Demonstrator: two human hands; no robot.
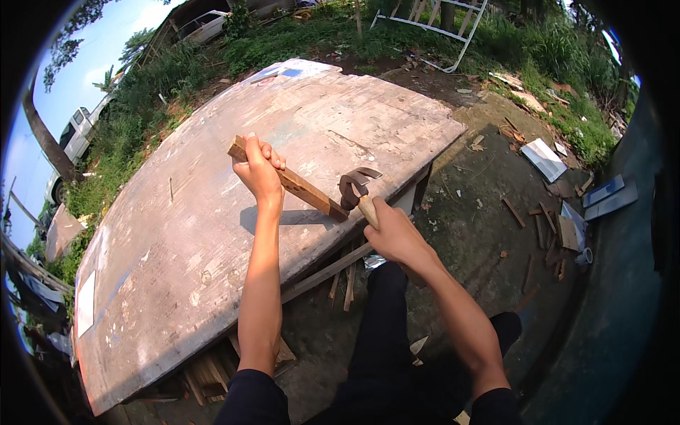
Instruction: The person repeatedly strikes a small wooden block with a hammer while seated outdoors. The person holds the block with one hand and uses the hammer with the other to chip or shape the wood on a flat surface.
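Where the wood [312, 193] lies: slanting over the tabletop [184, 241], upper end toward ten o'clock, lower end toward four, close to the tabletop's edge.
Left hand [261, 170]: closed round the wood's upper part.
Right hand [394, 232]: closed on the pale handle of a hammer [348, 190], at five o'clock from its dark head.
Hammer head: right by the wood's lower end; contact uncertain.
Progress: judged mid-work, wood and hammer both in hand, wood seemingly unsplit; amount left cannot be told.
Hidden: wood beneath the left fingers; handle inside the right fist.
Unclear: small dark marks along the wood.
Cut off: both sleeves [253, 400], toward six o'clock.
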